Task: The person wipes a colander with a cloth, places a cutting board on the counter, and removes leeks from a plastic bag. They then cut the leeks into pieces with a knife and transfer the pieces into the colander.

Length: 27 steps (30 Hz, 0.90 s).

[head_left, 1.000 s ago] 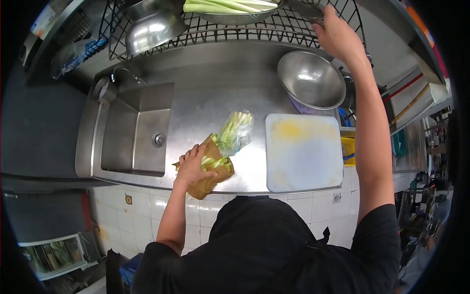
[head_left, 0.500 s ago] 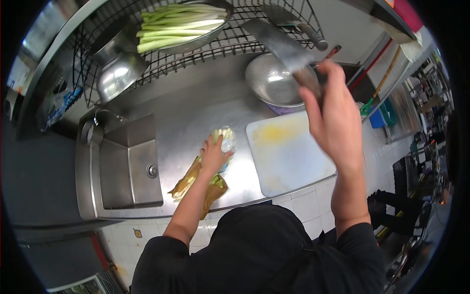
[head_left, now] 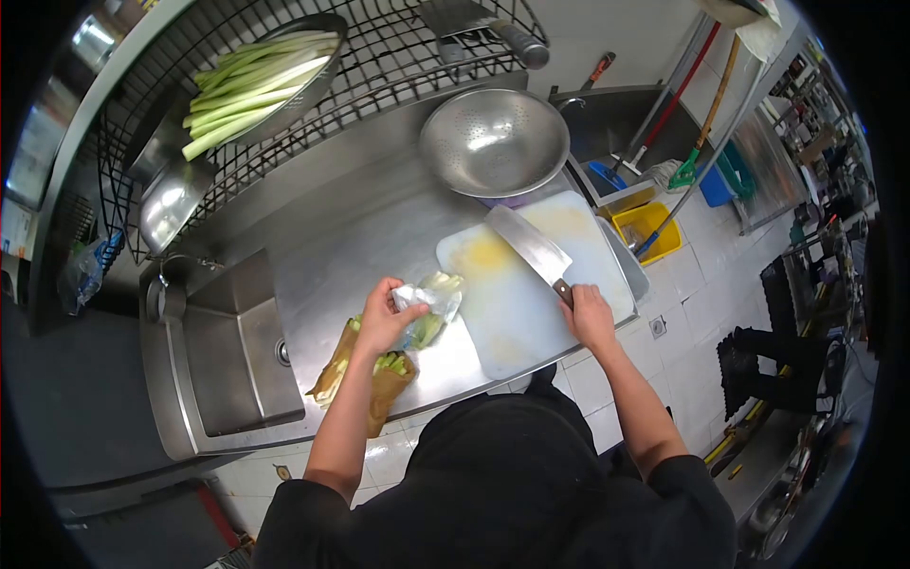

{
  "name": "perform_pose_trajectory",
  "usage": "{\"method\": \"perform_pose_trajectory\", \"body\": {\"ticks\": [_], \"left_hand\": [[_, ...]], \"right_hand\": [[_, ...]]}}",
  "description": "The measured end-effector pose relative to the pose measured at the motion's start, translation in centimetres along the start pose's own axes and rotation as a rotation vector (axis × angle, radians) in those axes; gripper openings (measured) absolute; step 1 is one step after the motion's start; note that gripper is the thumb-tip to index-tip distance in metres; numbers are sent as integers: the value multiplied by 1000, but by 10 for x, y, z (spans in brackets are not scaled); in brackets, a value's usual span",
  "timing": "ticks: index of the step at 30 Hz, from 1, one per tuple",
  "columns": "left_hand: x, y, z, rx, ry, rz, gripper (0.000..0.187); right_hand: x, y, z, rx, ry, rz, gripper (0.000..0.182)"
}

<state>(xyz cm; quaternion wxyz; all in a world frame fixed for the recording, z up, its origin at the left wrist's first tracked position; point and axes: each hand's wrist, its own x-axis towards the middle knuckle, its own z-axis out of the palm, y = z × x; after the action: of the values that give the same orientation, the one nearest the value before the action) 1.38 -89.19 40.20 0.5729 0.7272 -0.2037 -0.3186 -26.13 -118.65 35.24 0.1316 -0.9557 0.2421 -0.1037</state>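
Far left, long green stalks (head_left: 256, 90) sit in a metal bowl (head_left: 326, 78), then the brown paper wrap (head_left: 391, 391) with pale green veg lies on the counter (head_left: 336, 261), partly opened out. Left hand (head_left: 382, 322) is pinched on the clear bag of veg (head_left: 433, 302) just left of the cutting board (head_left: 509, 337), can't tell if it's lifted. Right hand (head_left: 589, 318), apart from the left, grips the cleaver (head_left: 527, 245) over the board; no cut pieces visible there, bagged and wrapped veg both off the board, looks like an early stage.

Cleaver handle (head_left: 564, 290) partly hidden in the right hand (head_left: 591, 316).
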Motion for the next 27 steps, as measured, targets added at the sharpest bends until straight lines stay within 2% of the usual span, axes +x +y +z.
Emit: {"method": "perform_pose_trajectory", "body": {"ticks": [1, 3, 5, 7, 9, 10, 12, 13, 15, 17, 19, 20, 21, 22, 23, 24, 25, 26, 27], "left_hand": [[-4, 7, 10, -45, 10, 5, 37], [-11, 12, 29, -87, 34, 5, 35], [-17, 15, 48, -148, 2, 122, 33], [-27, 22, 75, -150, 61, 145, 31], [-33, 26, 94, 16, 133, 138, 29], [-36, 33, 102, 30, 195, 158, 29], [-47, 47, 118, 245, 287, 164, 29], [-52, 54, 120, 254, 343, 169, 29], [-65, 65, 127, 281, 369, 29, 31], [-70, 71, 133, 309, 436, -9, 30], [-73, 69, 132, 5, 460, -78, 29], [-80, 74, 131, -167, 463, -167, 29], [-83, 76, 135, -166, 473, -173, 29], [-86, 77, 139, -433, 460, -32, 30], [-88, 76, 143, -700, 437, 116, 31], [-84, 58, 143, -300, 440, 129, 40], [-82, 38, 145, -307, 439, 118, 40], [-82, 25, 155, 292, 429, 159, 44], [-83, 8, 170, 879, 369, 191, 48]], "right_hand": [[8, 8, -2, 4, -2, 1, 38], [28, -13, -28, -104, 28, -95, 50], [43, -41, -41, 145, 0, -208, 63], [51, -67, -23, 867, -165, -378, 71], [48, -102, -20, 1076, -348, -369, 61], [52, -101, -13, 1088, -363, -436, 61], [63, -93, 6, 682, -539, -485, 52], [65, -88, 4, 685, -548, -543, 52], [69, -74, -4, 671, -455, -631, 41], [66, -68, -22, 707, -414, -657, 34], [60, -65, -52, 750, -379, -659, 28], [62, -66, -67, 1035, -636, -507, 25], [66, -67, -77, 1302, -893, -326, 25], [71, -66, -80, 1302, -902, -330, 25], [77, -66, -83, 1310, -818, -415, 28], [84, -66, -87, 1315, -733, -494, 32], [90, -69, -89, 1335, -688, -509, 32], [92, -73, -91, 1354, -649, -508, 32], [95, -76, -93, 1415, -667, -407, 35]]}}
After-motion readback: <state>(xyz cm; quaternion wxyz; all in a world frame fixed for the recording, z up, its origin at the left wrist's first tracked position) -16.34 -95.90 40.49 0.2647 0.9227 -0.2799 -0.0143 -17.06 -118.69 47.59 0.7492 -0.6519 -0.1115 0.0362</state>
